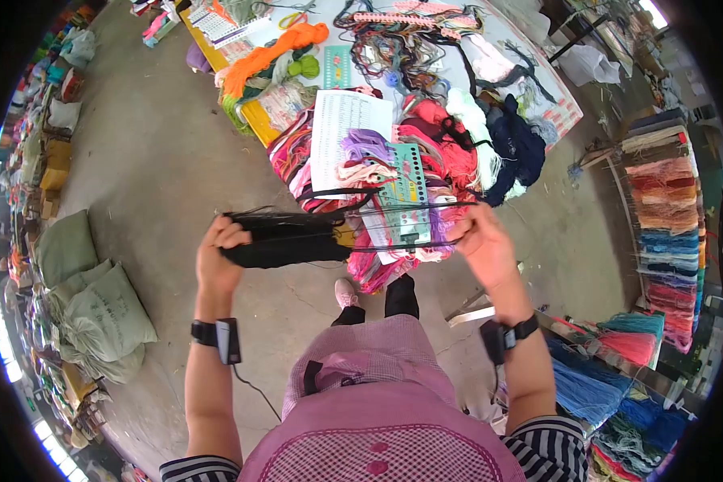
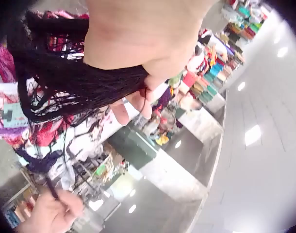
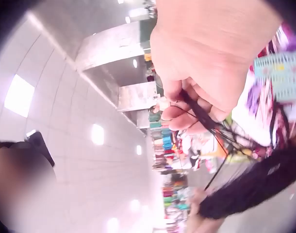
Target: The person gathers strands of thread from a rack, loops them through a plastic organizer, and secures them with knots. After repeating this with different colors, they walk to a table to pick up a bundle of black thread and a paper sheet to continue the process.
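Note:
A thick skein of black yarn (image 1: 285,241) is stretched between both hands, in front of the body and overlapping the table's near end in the head view. My left hand (image 1: 221,251) grips its bulky end, fingers curled round it. Thin black strands run across to my right hand (image 1: 487,247), which pinches them at the other end. In the left wrist view the skein (image 2: 75,85) hangs in loose loops beside the left palm. The right wrist view shows a narrow twist of black strands (image 3: 199,109) between the right thumb and fingers.
Beyond the hands, a table (image 1: 293,12) bears heaps of coloured yarn, a printed sheet (image 1: 337,132) and a teal perforated card (image 1: 406,189). Stuffed sacks (image 1: 104,305) lie on the floor at left. Coloured skeins (image 1: 663,217) hang at right, with more blue yarn (image 1: 582,381) nearer.

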{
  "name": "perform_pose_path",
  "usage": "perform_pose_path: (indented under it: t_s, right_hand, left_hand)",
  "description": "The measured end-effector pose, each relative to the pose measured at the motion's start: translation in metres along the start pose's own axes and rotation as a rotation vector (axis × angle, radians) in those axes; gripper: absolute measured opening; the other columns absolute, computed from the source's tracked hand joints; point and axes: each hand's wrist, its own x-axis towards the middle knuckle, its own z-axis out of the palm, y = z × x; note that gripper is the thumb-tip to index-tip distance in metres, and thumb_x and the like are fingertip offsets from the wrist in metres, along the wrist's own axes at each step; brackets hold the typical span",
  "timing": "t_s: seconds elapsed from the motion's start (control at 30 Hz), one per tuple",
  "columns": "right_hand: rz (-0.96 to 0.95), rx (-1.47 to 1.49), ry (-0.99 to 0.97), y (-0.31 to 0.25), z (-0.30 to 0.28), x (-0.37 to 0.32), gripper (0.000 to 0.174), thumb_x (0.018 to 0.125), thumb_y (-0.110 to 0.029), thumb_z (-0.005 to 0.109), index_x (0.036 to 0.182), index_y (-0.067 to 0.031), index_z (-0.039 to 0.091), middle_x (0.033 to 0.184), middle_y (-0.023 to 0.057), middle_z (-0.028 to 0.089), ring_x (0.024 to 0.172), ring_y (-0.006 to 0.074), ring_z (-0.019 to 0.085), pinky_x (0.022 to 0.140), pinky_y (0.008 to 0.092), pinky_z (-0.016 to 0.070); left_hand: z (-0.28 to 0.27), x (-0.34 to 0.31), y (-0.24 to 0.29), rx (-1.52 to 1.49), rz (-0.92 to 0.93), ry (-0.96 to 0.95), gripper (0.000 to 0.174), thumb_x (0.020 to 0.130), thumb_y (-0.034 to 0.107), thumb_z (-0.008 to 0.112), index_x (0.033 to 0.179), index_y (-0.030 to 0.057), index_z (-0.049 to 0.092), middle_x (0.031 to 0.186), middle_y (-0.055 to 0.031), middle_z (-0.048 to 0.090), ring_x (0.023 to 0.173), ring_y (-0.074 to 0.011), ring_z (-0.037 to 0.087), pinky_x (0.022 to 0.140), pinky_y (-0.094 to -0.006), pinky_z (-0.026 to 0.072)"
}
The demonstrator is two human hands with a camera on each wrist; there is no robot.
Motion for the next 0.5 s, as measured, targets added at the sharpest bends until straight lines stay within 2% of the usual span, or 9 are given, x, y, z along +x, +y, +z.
perform_pose_path:
  t_s: [0.07,0.1,0.17,0.23,0.3,0.37,0.43,0.47,0.5]
  right_hand:
    - [-0.040,-0.028,0.247,-0.029,-0.045,0.000,0.012,0.099,-0.020,0.051,0.092,-0.0105,0.054,0.071,0.0030,0.054,0.069,0.0179,0.056,0.073,0.0342,0.0500]
    - [-0.049,0.007,0.376,-0.047,-0.066,-0.001,0.014,0.099,-0.021,0.051,0.088,-0.0115,0.052,0.067,0.0003,0.049,0.063,0.0149,0.052,0.069,0.0308,0.0489]
    - [0.014,0.027,0.188,-0.088,-0.156,0.001,0.022,0.098,-0.025,0.055,0.080,-0.0141,0.047,0.063,-0.0039,0.038,0.056,0.0090,0.041,0.057,0.0258,0.0412]
    - [-0.069,-0.437,0.479,-0.126,-0.185,-0.010,0.032,0.095,-0.032,0.060,0.074,-0.0166,0.041,0.062,-0.0056,0.030,0.053,0.0047,0.032,0.050,0.0240,0.0325]
    - [-0.149,-0.721,0.725,-0.169,-0.220,-0.017,0.030,0.090,-0.036,0.065,0.078,-0.0129,0.049,0.062,-0.0048,0.035,0.052,0.0071,0.034,0.047,0.0272,0.0318]
    - [-0.203,-1.177,0.970,-0.207,-0.248,-0.026,0.033,0.087,-0.035,0.067,0.088,-0.0035,0.060,0.066,0.0014,0.053,0.057,0.0123,0.047,0.053,0.0315,0.0409]
    - [-0.377,-1.577,1.193,-0.256,-0.308,-0.032,0.039,0.086,-0.034,0.066,0.097,0.0028,0.064,0.081,0.0102,0.067,0.067,0.0176,0.059,0.065,0.0347,0.0480]
    - [-0.439,-1.705,1.241,-0.275,-0.316,-0.042,0.037,0.086,-0.033,0.066,0.097,0.0028,0.065,0.084,0.0121,0.069,0.072,0.0171,0.061,0.070,0.0344,0.0485]
    - [-0.503,-1.833,1.286,-0.291,-0.314,-0.050,0.036,0.086,-0.032,0.066,0.096,0.0028,0.066,0.088,0.0139,0.070,0.076,0.0165,0.063,0.075,0.0341,0.0490]
  left_hand:
    - [-0.023,-0.006,0.040,0.087,0.100,0.084,0.020,0.097,0.005,0.043,0.077,0.0068,0.047,0.059,0.0040,0.033,0.051,-0.0073,0.030,0.052,-0.0232,0.0306]
    - [-0.035,-0.010,0.062,0.095,0.103,0.123,0.021,0.097,0.005,0.043,0.077,0.0069,0.047,0.058,0.0042,0.032,0.050,-0.0076,0.030,0.053,-0.0231,0.0315]
    - [-0.055,-0.019,0.104,0.132,0.127,0.206,0.021,0.097,0.006,0.044,0.077,0.0072,0.047,0.057,0.0045,0.031,0.050,-0.0078,0.029,0.053,-0.0230,0.0325]
    - [-0.072,-0.030,0.142,0.216,0.153,0.257,0.019,0.097,0.007,0.046,0.078,0.0074,0.048,0.057,0.0045,0.031,0.050,-0.0074,0.029,0.053,-0.0233,0.0334]
    - [-0.086,-0.038,0.173,0.319,0.235,0.368,0.019,0.098,0.010,0.047,0.079,0.0078,0.049,0.058,0.0044,0.030,0.050,-0.0082,0.029,0.054,-0.0245,0.0359]
    - [-0.098,-0.046,0.198,0.349,0.235,0.407,0.020,0.098,0.012,0.047,0.079,0.0079,0.049,0.058,0.0043,0.030,0.050,-0.0087,0.029,0.054,-0.0252,0.0375]
    - [-0.100,-0.054,0.213,0.464,0.344,0.511,0.020,0.099,0.014,0.047,0.079,0.0096,0.049,0.059,0.0044,0.032,0.050,-0.0086,0.031,0.053,-0.0260,0.0397]
    - [-0.105,-0.056,0.223,0.467,0.337,0.514,0.020,0.099,0.014,0.047,0.079,0.0096,0.049,0.059,0.0044,0.032,0.050,-0.0086,0.031,0.053,-0.0260,0.0397]
    - [-0.111,-0.057,0.231,0.501,0.392,0.536,0.015,0.100,0.017,0.047,0.088,0.0086,0.053,0.062,0.0035,0.036,0.050,-0.0088,0.033,0.053,-0.0252,0.0411]
